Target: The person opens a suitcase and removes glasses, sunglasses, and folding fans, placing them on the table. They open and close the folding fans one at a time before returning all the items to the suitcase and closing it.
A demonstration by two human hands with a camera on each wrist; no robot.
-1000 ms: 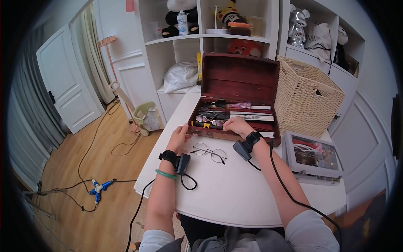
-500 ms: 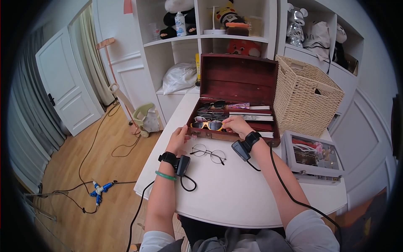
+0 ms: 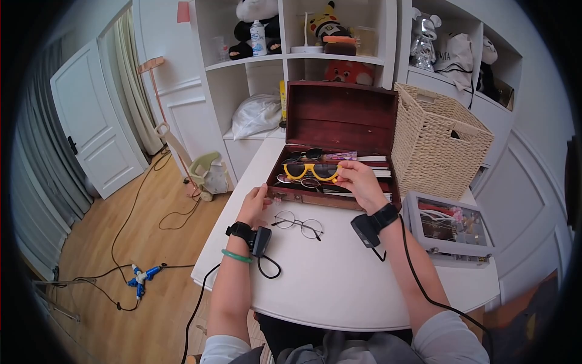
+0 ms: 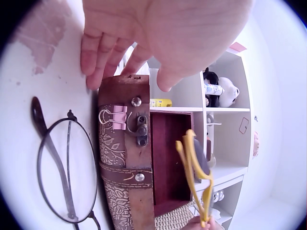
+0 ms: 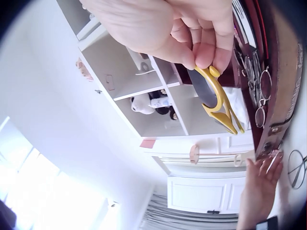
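Note:
My right hand (image 3: 362, 182) pinches yellow-framed sunglasses (image 3: 311, 170) with dark lenses by one end, holding them up over an open dark red wooden box (image 3: 339, 115). In the right wrist view, thumb and fingertips grip the yellow frame (image 5: 219, 98). My left hand (image 3: 251, 205) rests at the box's front left corner, its fingers (image 4: 98, 57) fairly straight along the end and its thumb by the rim. Round thin-rimmed eyeglasses (image 3: 299, 222) lie on the white table in front. Inside the box are more glasses (image 3: 312, 154) on the left and white-edged flat items on the right.
A woven basket (image 3: 439, 136) and a grey clear-lidded case (image 3: 448, 227) stand right of the box. A pink binder clip (image 4: 114, 117) sits on the box front. White shelves (image 3: 242, 67) with plush toys rise behind. Cables run from both wrist cameras.
My right hand has lifted the yellow sunglasses out of the front of the box and raised them above it. The left hand has stayed at the box corner.

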